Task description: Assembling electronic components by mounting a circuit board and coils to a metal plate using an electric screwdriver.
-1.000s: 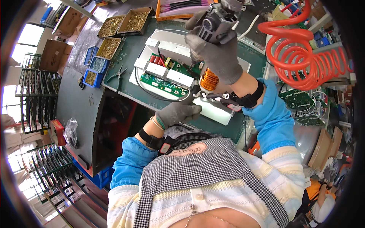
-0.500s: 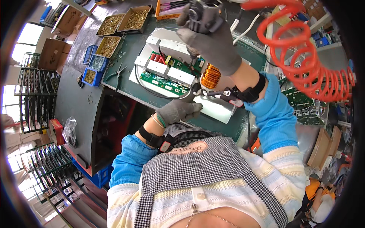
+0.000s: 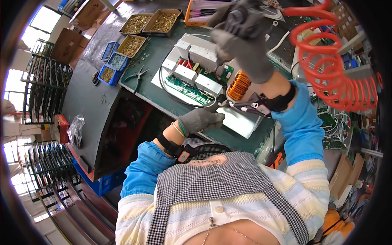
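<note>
My gloved right hand [image 3: 251, 55] grips a dark power screwdriver [image 3: 241, 18], blurred by motion. Its lower end points down at the far part of an electronic assembly, beside a copper-wound coil [image 3: 239, 86]. A green circuit board [image 3: 185, 90] lies there under silvery metal blocks [image 3: 185, 73], on a white metal plate [image 3: 157, 80]. In front of the plate's near edge, my gloved left hand [image 3: 200, 121] is closed with curled fingers; whatever it may hold is hidden. Dark cables with lugs [image 3: 247, 107] run between my right wrist and a bright white panel [image 3: 237, 122].
Pliers [image 3: 137, 77] lie spread on the green bench mat. Trays of small brass-coloured parts [image 3: 162, 21] and blue bins [image 3: 108, 74] stand at the far left. A coiled red hose [image 3: 322, 61] hangs at the right. An orange tray [image 3: 200, 14] sits at the back.
The whole view has shifted, so the bench appears farther right. My right hand stays over the assembly with the power screwdriver, and my left hand remains closed by the near edge.
</note>
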Tool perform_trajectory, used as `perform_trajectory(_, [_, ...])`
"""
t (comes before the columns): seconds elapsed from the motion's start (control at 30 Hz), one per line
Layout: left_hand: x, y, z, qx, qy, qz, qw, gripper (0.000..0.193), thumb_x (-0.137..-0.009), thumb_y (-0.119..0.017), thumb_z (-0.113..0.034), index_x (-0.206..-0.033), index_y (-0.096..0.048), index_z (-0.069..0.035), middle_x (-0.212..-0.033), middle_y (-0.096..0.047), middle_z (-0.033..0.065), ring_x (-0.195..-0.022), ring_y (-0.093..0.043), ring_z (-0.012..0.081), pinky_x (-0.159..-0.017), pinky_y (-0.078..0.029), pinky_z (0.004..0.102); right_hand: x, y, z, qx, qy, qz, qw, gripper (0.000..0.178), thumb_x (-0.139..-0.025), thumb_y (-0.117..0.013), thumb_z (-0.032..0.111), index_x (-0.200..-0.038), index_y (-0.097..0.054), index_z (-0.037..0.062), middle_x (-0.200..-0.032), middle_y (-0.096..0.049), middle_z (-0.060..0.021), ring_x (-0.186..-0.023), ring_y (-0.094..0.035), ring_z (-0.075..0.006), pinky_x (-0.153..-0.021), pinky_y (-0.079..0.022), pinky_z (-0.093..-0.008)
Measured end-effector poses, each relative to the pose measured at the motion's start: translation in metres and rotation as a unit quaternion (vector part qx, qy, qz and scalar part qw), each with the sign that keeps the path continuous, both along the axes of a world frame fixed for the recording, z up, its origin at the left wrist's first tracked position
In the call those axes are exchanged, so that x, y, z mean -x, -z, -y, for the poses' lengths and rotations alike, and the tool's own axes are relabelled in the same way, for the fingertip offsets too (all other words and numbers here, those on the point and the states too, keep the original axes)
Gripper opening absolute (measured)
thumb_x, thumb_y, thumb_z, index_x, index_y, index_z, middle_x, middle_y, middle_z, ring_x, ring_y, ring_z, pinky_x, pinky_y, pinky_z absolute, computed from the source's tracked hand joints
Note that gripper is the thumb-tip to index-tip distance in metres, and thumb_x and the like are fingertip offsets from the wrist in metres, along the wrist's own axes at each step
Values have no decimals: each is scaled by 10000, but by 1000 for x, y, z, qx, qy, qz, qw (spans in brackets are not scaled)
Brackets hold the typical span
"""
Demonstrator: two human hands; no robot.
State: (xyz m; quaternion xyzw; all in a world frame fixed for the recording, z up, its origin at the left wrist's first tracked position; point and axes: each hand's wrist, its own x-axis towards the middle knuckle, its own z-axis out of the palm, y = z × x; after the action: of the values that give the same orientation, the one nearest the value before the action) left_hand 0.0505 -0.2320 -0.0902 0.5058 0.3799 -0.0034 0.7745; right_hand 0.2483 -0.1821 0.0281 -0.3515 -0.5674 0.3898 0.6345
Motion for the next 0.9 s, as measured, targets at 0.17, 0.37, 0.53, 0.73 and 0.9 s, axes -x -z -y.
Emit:
perform_trajectory(0.17, [36, -4, 3, 81, -43, 116, 989, 564, -927, -599, -152, -1412, -414, 68, -977, -579, 30, -785, -532, 97, -712, -433, 198, -57, -11, 26, 32, -151, -108, 982, 242, -939, -567, 146, -1107, -587, -28, -876, -632, -88, -787, -617, -139, -806, -520, -340])
perform_trajectory(0.37, [40, -10, 10, 96, -137, 94, 981, 403, -942, -512, -76, -1318, -502, 69, -948, -580, 48, -784, -533, 106, -676, -444, 210, -62, 0, 50, -73, 49, -157, 984, 347, -894, -567, 39, -1237, -515, 18, -1084, -640, -117, -916, -653, -189, -871, -536, -410])
perform_trajectory(0.53, [28, -14, 12, 79, -150, 34, 985, 321, -973, -456, -93, -1242, -548, 55, -819, -549, 17, -675, -486, 76, -609, -419, 200, -53, 11, 42, -85, 80, -170, 979, 215, -873, -634, 38, -1084, -604, 6, -864, -665, -103, -711, -642, -156, -613, -531, -288])
perform_trajectory(0.73, [1, -8, 20, 21, -52, 68, 996, 538, -989, -436, -130, -1489, -271, -19, -770, -506, 1, -594, -434, 51, -522, -370, 191, -42, 45, 28, -34, 31, -122, 992, 300, -897, -605, -3, -1189, -566, 53, -1016, -652, -75, -848, -663, -171, -692, -558, -296])
perform_trajectory(0.9, [-15, 0, 17, 103, -53, 118, 986, 576, -998, -398, -137, -1514, -159, -49, -667, -439, -22, -497, -369, 36, -450, -307, 174, -38, 58, 18, -64, 28, -101, 992, 389, -874, -620, 11, -1250, -537, 74, -1080, -652, -69, -900, -666, -184, -787, -566, -346])
